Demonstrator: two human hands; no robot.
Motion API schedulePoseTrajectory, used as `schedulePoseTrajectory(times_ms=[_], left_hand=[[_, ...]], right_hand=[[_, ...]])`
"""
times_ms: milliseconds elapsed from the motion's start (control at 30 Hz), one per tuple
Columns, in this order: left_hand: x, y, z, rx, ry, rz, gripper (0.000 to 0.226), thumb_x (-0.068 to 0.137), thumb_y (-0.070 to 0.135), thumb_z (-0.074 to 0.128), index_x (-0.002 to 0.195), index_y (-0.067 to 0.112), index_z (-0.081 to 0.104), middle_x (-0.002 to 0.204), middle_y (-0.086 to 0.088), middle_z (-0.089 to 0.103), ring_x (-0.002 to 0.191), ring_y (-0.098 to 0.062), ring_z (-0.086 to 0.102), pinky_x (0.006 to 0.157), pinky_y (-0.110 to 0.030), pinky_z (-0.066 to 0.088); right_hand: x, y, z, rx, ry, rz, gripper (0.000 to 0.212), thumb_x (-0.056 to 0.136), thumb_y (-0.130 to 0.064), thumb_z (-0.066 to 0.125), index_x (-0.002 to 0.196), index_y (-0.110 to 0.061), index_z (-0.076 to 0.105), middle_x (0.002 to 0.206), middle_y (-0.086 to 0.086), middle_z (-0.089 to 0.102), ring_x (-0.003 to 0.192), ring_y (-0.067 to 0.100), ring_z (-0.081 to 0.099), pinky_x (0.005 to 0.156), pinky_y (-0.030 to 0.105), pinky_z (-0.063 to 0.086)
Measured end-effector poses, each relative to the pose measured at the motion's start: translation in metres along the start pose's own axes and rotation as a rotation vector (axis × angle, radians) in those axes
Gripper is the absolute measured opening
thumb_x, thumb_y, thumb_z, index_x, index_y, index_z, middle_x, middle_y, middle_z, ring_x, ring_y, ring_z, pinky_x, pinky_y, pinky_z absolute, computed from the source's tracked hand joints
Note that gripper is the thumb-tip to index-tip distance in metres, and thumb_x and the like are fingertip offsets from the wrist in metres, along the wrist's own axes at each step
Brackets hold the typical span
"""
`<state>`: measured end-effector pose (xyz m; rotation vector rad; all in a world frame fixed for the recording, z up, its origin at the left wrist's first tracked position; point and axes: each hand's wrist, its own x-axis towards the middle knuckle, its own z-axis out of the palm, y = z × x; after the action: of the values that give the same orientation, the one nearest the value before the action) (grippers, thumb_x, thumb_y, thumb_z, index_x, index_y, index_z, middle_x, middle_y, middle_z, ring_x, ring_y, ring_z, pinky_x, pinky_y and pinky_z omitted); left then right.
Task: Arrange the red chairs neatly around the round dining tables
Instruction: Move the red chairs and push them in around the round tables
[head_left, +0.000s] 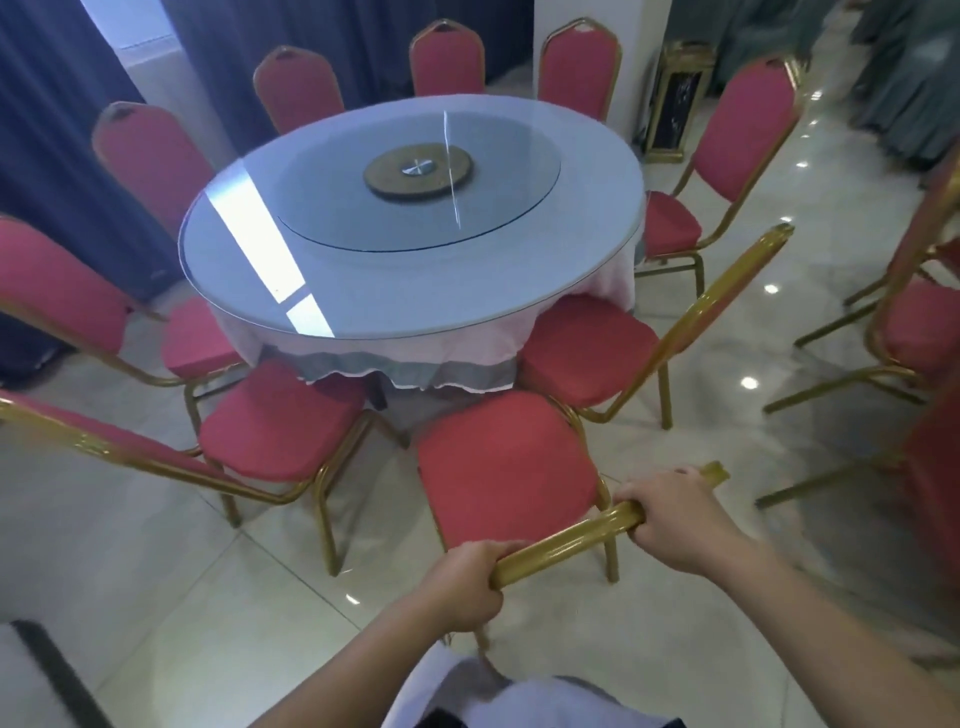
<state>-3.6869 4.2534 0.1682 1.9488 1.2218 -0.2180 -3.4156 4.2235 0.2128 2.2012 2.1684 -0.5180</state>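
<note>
Red padded chairs with gold metal frames ringed the round glass-topped desk, and the nearest red chair stood at the desk's near edge, its seat facing the hem of the pale pink tablecloth and sitting between two neighbouring seats. Both bare forearms reached forward from the bottom of the view to this chair's gold top rail. The left hand gripped the rail's left end with fingers curled round it; the right hand gripped the right end the same way, knuckles up, higher and farther forward, so the rail ran on a slant. The neighbouring chair on the right stood just beside the held chair's seat corner, its backrest leaning outward. On the desk lay a round glass turntable on a brown disc base. Dark blue curtains hung behind the far chairs, a gold-and-black stand stood by a white pillar, and more red chairs stood on the glossy pale tiled floor at the right edge.
</note>
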Motion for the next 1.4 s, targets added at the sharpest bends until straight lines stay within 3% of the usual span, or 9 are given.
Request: schedulePoseTrajectory(times_ms=[100,200,267,367,533,700,1000,1200,1400], left_hand=[[0.003,-0.012,-0.015,0.039,-0.04,0.034,0.073,0.077,0.005,0.045,0.135,0.05,0.048,0.095,0.016,0.069,0.082,-0.006,0.064,0.067,-0.022,0.053],[0.013,-0.021,-0.04,0.024,-0.025,0.031,0.057,0.081,0.003,0.049,0.128,0.033,0.062,0.1,0.009,0.069,0.089,-0.013,0.062,0.073,-0.023,0.048],[0.017,-0.026,-0.053,0.007,0.02,0.003,0.046,0.084,0.003,0.052,0.121,0.025,0.067,0.1,0.004,0.07,0.092,-0.017,0.063,0.079,-0.027,0.051],[0.018,-0.029,-0.054,-0.002,0.079,-0.035,0.043,0.084,0.004,0.053,0.118,0.026,0.069,0.102,0.003,0.072,0.096,-0.017,0.064,0.086,-0.031,0.053],[-0.001,-0.05,-0.034,-0.088,0.084,-0.099,0.066,0.076,-0.002,0.043,0.12,0.042,0.065,0.095,0.008,0.071,0.072,-0.012,0.063,0.055,-0.016,0.047],[-0.004,-0.065,-0.04,-0.177,0.11,-0.162,0.077,0.074,-0.006,0.038,0.114,0.056,0.062,0.078,0.0,0.071,0.046,-0.004,0.054,0.041,-0.017,0.039],[0.057,-0.088,-0.116,-0.223,0.186,-0.121,0.065,0.077,-0.005,0.044,0.119,0.04,0.067,0.095,0.01,0.071,0.088,-0.012,0.066,0.076,-0.034,0.058],[0.091,-0.096,-0.143,-0.252,0.186,-0.116,0.068,0.08,-0.007,0.042,0.123,0.042,0.064,0.097,0.015,0.067,0.086,-0.008,0.062,0.061,-0.019,0.051],[0.094,-0.099,-0.146,-0.217,0.194,-0.084,0.073,0.077,-0.006,0.04,0.12,0.048,0.063,0.097,0.018,0.068,0.082,-0.009,0.066,0.053,-0.015,0.047]], right_hand=[[-0.014,-0.017,0.012,-0.014,0.066,0.076,0.011,0.076,-0.026,0.052,0.078,-0.031,0.062,0.077,-0.013,0.056,0.087,0.006,0.054,0.083,0.034,0.029],[-0.01,-0.034,0.016,0.061,0.08,0.114,0.015,0.076,-0.03,0.055,0.086,-0.038,0.062,0.085,-0.016,0.061,0.098,0.011,0.057,0.08,0.035,0.028],[-0.008,-0.032,0.018,0.122,0.115,0.198,0.03,0.078,-0.038,0.062,0.107,-0.047,0.063,0.106,-0.021,0.063,0.111,0.014,0.055,0.09,0.038,0.03],[-0.008,-0.001,0.023,0.213,0.052,0.399,0.052,0.078,-0.04,0.074,0.127,-0.039,0.058,0.133,-0.01,0.057,0.13,0.024,0.044,0.104,0.042,0.032],[-0.004,0.005,0.039,0.26,-0.015,0.341,0.035,0.081,-0.025,0.071,0.089,-0.054,0.053,0.114,-0.014,0.06,0.123,0.026,0.047,0.099,0.041,0.036],[0.034,-0.002,0.031,0.215,-0.051,0.244,0.032,0.084,-0.027,0.068,0.083,-0.055,0.054,0.109,-0.017,0.056,0.116,0.024,0.047,0.1,0.04,0.037],[0.146,-0.026,-0.006,0.206,-0.045,0.283,0.033,0.088,-0.016,0.056,0.088,-0.049,0.057,0.109,-0.009,0.056,0.114,0.027,0.043,0.093,0.043,0.042],[0.197,-0.032,-0.021,0.146,-0.064,0.364,0.034,0.085,-0.009,0.059,0.1,-0.04,0.063,0.118,-0.008,0.051,0.127,0.023,0.038,0.095,0.049,0.041],[0.202,-0.023,-0.017,0.174,-0.043,0.332,0.027,0.078,-0.007,0.06,0.077,-0.033,0.059,0.097,-0.005,0.059,0.108,0.027,0.047,0.088,0.045,0.048]])
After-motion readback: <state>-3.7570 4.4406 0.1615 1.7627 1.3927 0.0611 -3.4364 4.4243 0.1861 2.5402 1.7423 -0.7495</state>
